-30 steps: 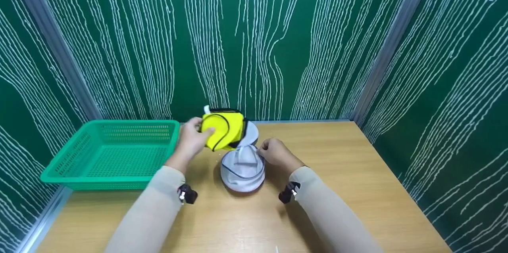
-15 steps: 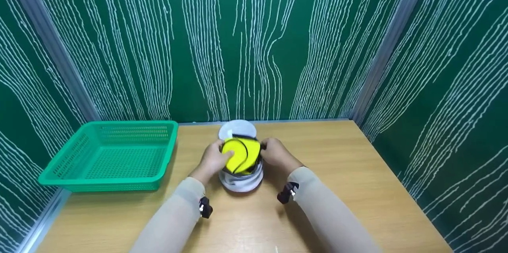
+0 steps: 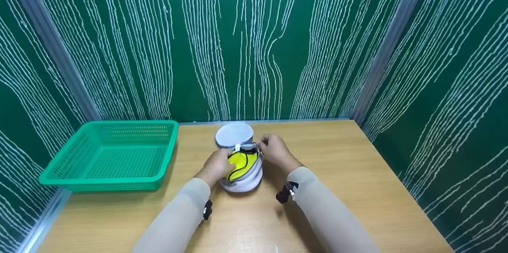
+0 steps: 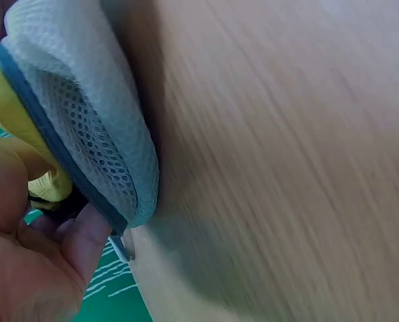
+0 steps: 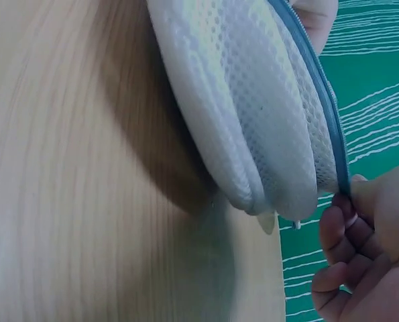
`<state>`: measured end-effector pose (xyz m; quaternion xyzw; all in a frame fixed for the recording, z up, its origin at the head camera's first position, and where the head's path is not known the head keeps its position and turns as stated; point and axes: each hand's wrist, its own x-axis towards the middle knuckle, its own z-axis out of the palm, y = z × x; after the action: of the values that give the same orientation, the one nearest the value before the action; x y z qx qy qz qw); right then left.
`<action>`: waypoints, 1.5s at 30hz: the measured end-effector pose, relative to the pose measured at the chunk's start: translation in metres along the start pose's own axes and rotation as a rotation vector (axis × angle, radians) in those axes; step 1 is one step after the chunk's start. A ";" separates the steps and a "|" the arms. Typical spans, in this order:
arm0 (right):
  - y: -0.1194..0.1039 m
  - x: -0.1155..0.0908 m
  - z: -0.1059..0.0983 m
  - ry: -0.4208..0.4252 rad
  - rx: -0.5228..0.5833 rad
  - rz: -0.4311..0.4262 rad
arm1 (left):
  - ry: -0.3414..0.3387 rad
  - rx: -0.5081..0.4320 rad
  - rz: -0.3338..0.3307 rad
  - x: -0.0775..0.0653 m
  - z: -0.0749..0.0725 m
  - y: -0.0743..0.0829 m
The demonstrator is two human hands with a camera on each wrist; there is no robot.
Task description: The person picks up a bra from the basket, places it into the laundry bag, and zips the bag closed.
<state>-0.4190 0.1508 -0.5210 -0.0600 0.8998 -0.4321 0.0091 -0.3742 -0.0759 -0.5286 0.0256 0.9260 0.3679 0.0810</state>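
Yellow, black-trimmed cloth item (image 3: 243,164): pinched by left hand (image 3: 216,164), partly inside round white mesh bag (image 3: 248,183); blue-grey zip rim (image 5: 328,100) pinched by right hand (image 3: 274,150); insertion seemingly unfinished, zip unclosed.

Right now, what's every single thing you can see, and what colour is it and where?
yellow item: 1, yellow with black edging, in the mesh bag's opening
mesh bag: 1, whitish, on the table's middle
zip: 1, grey-blue, along the bag's rim
round flap: 1, pale grey, behind the bag's opening
basket: 1, green, table's left side
table: 1, light brown wood, under everything
walls: 3, green with white lines, left, back and right
posts: 2, grey, back corners
wrist devices: 2, black, one per wrist
sleeves: 2, pale beige-grey, both arms
left hand: 1, bare, holding the yellow item
right hand: 1, bare, pinching the bag's rim
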 end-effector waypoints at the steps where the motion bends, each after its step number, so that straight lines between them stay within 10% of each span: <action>1: -0.001 0.000 0.000 0.001 0.007 -0.006 | 0.000 0.033 -0.010 0.000 0.001 0.001; 14: -0.014 -0.001 -0.007 0.152 0.154 -0.114 | 0.043 0.269 -0.048 -0.002 0.003 0.009; 23: -0.009 -0.002 -0.005 0.118 0.142 -0.117 | 0.074 0.119 -0.061 -0.001 -0.008 0.000; 29: -0.002 -0.003 -0.008 0.074 0.121 -0.051 | 0.208 -0.019 0.047 -0.002 -0.026 -0.007; 34: 0.005 -0.002 -0.010 0.033 0.099 0.020 | 0.305 -0.053 -0.026 -0.002 -0.035 -0.017; 45: -0.010 -0.008 -0.009 0.135 0.075 -0.066 | 0.136 -0.175 -0.188 -0.001 -0.033 -0.026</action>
<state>-0.4107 0.1524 -0.5075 -0.0598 0.8790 -0.4688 -0.0637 -0.3787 -0.1174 -0.5232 -0.0932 0.8919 0.4391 0.0542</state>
